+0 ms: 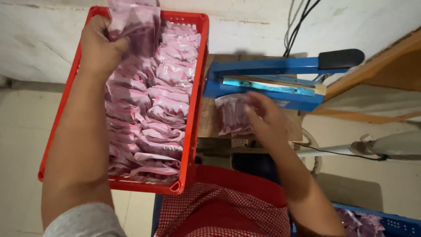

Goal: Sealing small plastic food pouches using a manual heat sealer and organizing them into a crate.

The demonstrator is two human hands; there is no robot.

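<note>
Left hand (100,44) grips pink packet (137,27) over red crate (193,109), far end. Crate almost full of packets. Right hand (263,116) presses another packet (231,115) on wooden stand, beside open blue sealer (267,81). More packets wait in blue crate (394,224), bottom right.

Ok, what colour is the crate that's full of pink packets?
The crate is red, seen in the head view; the left hand holds packets over it.

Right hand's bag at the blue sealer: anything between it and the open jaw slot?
Nothing visible. The right hand holds a pink-filled bag just in front of the blue heat sealer, whose arm is raised. No object lies between bag and sealing bar. The left hand grips another bag over the red crate.
</note>
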